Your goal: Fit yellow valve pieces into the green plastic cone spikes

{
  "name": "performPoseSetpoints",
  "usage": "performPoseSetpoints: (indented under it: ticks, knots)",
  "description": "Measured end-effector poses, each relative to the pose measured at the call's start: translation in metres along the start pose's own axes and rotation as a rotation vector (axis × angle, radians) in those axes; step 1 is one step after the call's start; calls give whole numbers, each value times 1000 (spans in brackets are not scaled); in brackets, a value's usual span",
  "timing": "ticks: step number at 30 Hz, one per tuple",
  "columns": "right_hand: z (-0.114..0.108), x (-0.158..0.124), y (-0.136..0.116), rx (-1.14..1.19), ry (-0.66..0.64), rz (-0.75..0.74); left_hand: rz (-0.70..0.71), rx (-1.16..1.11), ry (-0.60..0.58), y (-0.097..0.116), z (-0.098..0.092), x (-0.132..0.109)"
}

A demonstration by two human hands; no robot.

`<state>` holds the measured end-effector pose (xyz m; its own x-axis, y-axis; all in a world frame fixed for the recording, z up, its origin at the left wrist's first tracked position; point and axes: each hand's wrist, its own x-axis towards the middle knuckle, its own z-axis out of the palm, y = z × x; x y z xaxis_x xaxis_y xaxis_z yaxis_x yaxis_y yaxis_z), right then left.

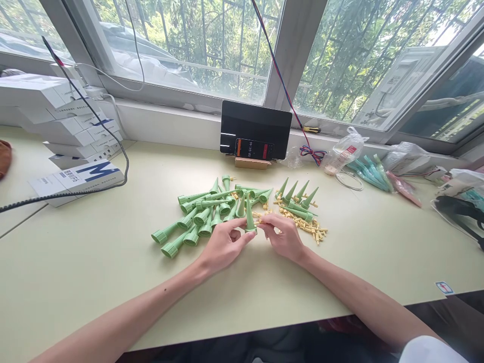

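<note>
My left hand [227, 243] is closed around the base of a green plastic watering spike [249, 214], its pointed end up. Close to the spike's right side, my right hand [282, 234] pinches a small yellow plastic valve piece [258, 222], mostly hidden by the fingers. Left of and behind my hands lies a heap of green spikes [204, 217], most on their sides. To the right, several green spikes [290, 192] stand upright with yellow pieces at their bases. Loose yellow pieces [315, 232] are scattered just beyond my right hand.
A phone [254, 149] showing a timer leans on a black tablet [257, 118] at the back. White boxes [79, 126] are stacked at the left, with a black cable [124, 156] hanging across. Plastic bags [344, 151] and teal items [370, 174] lie back right.
</note>
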<state>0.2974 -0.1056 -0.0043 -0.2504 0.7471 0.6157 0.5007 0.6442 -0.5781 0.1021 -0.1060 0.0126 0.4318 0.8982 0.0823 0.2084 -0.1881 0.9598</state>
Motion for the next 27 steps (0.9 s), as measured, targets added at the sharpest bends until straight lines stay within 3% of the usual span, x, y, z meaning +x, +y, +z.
performPoseSetpoints:
  ticks: [11, 18, 27]
  knots:
    - [1, -1, 0, 9, 16, -5, -32, -14, -22, 0, 0, 0]
    - [2, -2, 3, -13, 17, -12, -37, -13, 26, -5, 2, 2]
    - [2, -2, 6, -43, -21, -21, 40, -47, 8, -7, 1, 2]
